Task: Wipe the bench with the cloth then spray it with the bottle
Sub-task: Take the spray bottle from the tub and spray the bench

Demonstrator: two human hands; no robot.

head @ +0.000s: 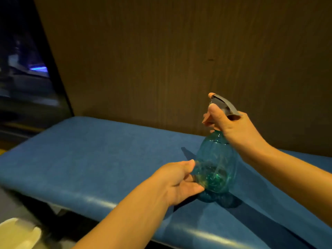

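Note:
A round teal see-through spray bottle (216,164) with a grey trigger head stands upright on the blue padded bench (93,155), near its front edge. My right hand (231,126) grips the bottle's neck and trigger from the right, a fingertip over the nozzle. My left hand (177,182) cups the bottle's lower left side, thumb and fingers curled against it. A little liquid sits in the bottom of the bottle. No cloth is in view.
A brown wood-grain wall (161,60) rises right behind the bench. A dark window (23,69) is at the left. A pale, whitish object (18,234) lies at the bottom left corner, below the bench's front edge.

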